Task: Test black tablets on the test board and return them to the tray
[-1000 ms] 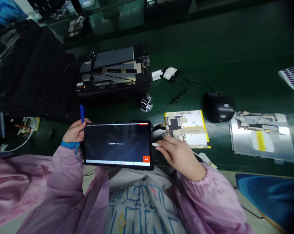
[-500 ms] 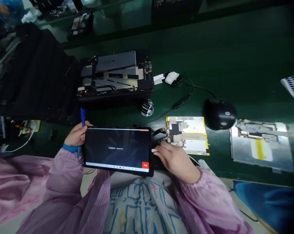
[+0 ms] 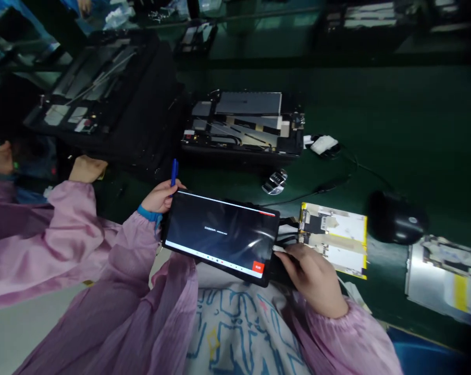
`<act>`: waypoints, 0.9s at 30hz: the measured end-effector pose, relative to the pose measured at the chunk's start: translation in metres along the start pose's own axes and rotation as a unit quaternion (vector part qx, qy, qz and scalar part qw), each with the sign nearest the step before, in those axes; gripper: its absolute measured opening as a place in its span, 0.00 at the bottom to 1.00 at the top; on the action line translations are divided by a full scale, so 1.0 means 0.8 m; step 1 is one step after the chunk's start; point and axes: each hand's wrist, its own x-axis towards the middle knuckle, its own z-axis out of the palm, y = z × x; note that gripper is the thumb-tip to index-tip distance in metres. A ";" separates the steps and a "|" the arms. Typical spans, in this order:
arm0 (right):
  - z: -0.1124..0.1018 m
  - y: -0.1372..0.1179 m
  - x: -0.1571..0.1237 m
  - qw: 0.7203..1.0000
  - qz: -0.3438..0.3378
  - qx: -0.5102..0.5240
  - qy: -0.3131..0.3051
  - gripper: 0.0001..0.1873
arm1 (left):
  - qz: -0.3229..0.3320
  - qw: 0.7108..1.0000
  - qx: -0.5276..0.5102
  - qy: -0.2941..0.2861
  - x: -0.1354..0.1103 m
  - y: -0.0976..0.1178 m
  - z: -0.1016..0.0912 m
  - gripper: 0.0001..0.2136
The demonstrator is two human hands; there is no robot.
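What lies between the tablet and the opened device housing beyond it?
Head view: a chrome tally counter and a thin black cable lie on the green mat between the tablet and the housing.

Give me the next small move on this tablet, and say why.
Probably tap the orange button on the tablet with the right hand: it looks like the screen's one large control, that hand lies beside it, and the left hand holds the far edge steady.
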 end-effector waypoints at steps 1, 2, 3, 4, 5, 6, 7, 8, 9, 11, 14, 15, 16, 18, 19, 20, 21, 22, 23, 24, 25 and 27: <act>0.000 -0.001 0.000 1.000 -0.013 0.002 0.003 0.06 | 0.004 1.000 -0.004 -0.002 -0.001 -0.001 0.000 0.13; 0.000 -0.002 0.001 1.000 -0.025 0.002 0.002 0.07 | 0.011 1.000 -0.007 -0.002 -0.002 -0.002 0.000 0.13; 0.000 -0.003 0.002 0.999 -0.034 0.000 0.000 0.07 | 0.020 1.000 -0.011 -0.002 -0.004 -0.003 0.000 0.13; -0.001 -0.003 0.003 0.999 -0.041 -0.004 -0.005 0.07 | 0.029 0.999 -0.015 -0.002 -0.006 -0.004 0.002 0.13; -0.001 -0.003 0.005 0.999 -0.048 -0.010 -0.013 0.07 | 0.038 0.999 -0.021 -0.003 -0.009 -0.005 0.004 0.14; -0.002 -0.004 0.006 0.998 -0.054 -0.020 -0.022 0.07 | 0.046 0.999 -0.028 -0.005 -0.012 -0.006 0.006 0.15; -0.003 -0.004 0.007 0.997 -0.057 -0.033 -0.031 0.07 | 0.051 0.998 -0.036 -0.007 -0.015 -0.007 0.009 0.15; -0.004 -0.004 0.007 0.996 -0.059 -0.046 -0.041 0.07 | 0.052 0.998 -0.045 -0.011 -0.019 -0.008 0.012 0.16; -0.004 -0.005 0.008 0.995 -0.061 -0.056 -0.050 0.07 | 0.051 0.997 -0.053 -0.013 -0.022 -0.008 0.014 0.16; -0.005 -0.005 0.008 0.994 -0.068 -0.064 -0.061 0.07 | 0.038 0.997 -0.066 -0.015 -0.027 -0.009 0.018 0.16; -0.004 -0.004 0.007 0.992 -0.086 -0.063 -0.065 0.07 | 0.001 0.997 -0.079 -0.017 -0.028 -0.012 0.020 0.15; -0.004 -0.002 0.006 0.991 -0.093 -0.068 -0.069 0.08 | -0.009 0.996 -0.082 -0.017 -0.027 -0.013 0.019 0.15; -0.003 -0.001 0.006 0.989 -0.101 -0.076 -0.076 0.08 | -0.016 0.996 -0.082 -0.016 -0.026 -0.014 0.019 0.14; -0.002 0.003 0.006 0.984 -0.123 -0.094 -0.085 0.09 | -0.013 0.997 -0.074 -0.012 -0.023 -0.016 0.017 0.14; -0.002 0.005 0.006 0.982 -0.135 -0.100 -0.090 0.10 | -0.007 0.998 -0.068 -0.009 -0.023 -0.017 0.017 0.14; -0.002 0.006 0.006 0.980 -0.145 -0.102 -0.094 0.10 | 0.000 0.998 -0.063 -0.004 -0.022 -0.017 0.017 0.14; -0.002 0.007 0.007 0.978 -0.152 -0.101 -0.098 0.11 | 0.006 0.998 -0.059 0.001 -0.022 -0.017 0.017 0.14; -0.003 0.008 0.008 0.978 -0.155 -0.097 -0.102 0.11 | 0.009 0.998 -0.056 0.006 -0.022 -0.017 0.018 0.14; -0.004 0.008 0.009 0.978 -0.154 -0.093 -0.105 0.11 | 0.011 0.998 -0.054 0.011 -0.022 -0.017 0.018 0.13; -0.005 0.009 0.010 0.978 -0.152 -0.090 -0.107 0.11 | 0.013 0.998 -0.052 0.015 -0.022 -0.017 0.019 0.13; -0.005 0.009 0.011 0.979 -0.151 -0.087 -0.107 0.12 | 0.015 0.998 -0.050 0.019 -0.022 -0.016 0.019 0.13; -0.007 0.009 0.014 0.980 -0.150 -0.081 -0.102 0.12 | 0.019 0.998 -0.049 0.021 -0.022 -0.016 0.020 0.13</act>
